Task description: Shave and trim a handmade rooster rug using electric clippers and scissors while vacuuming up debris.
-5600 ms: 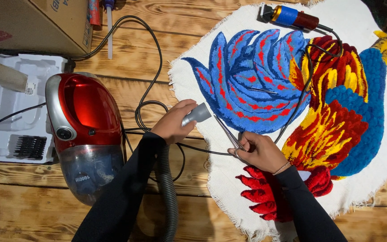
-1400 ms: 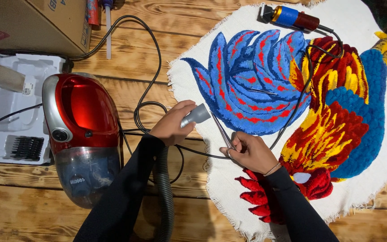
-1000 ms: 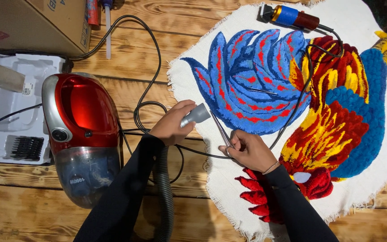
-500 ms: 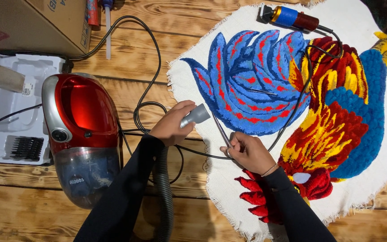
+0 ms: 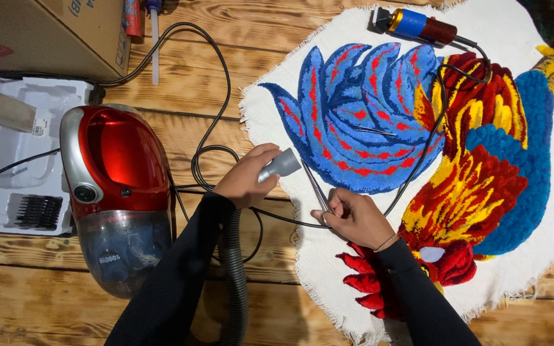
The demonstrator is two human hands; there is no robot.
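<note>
Scissors (image 5: 315, 186) barely shifted — tips seemingly up-left still.

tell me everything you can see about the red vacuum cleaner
The vacuum cleaner is a small canister type lying on the wooden floor, left of the rug. Its upper shell is glossy red plastic with a silver-grey band along the left edge and a round dark button. The lower end is a clear dust cup, with greyish contents showing. A ribbed grey hose runs up to the grey nozzle, held in the left hand. Black cord loops beside it; a white tray sits at its left.
</note>
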